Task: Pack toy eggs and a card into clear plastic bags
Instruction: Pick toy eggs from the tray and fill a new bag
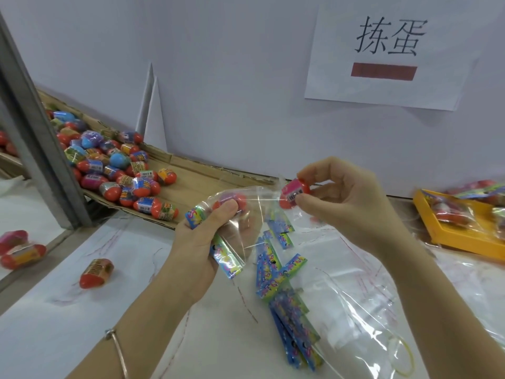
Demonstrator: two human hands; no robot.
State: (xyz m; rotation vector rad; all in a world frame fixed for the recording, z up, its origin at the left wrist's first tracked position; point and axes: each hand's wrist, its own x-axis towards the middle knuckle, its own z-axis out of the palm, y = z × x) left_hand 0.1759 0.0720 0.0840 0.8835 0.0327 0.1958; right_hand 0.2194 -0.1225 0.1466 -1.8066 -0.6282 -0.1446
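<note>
A brown cardboard tray (pixel 196 170) heaped with red plastic toy eggs (pixel 114 165) lies left of the left hand (pixel 196 242). A yellow plastic tray (pixel 459 239) of filled bags (pixel 448 209) sits right of the right hand (pixel 344 198). The left hand grips a clear plastic bag (pixel 246 212) with one egg inside, plus a bright printed card (pixel 226 258). The right hand pinches a pink-and-red egg (pixel 295 192) at the bag's mouth, so this bag seems about half packed.

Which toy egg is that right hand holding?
The pink-labelled red egg, pinched by the right hand at the mouth of the clear bag; others lie loose or bagged.
</note>
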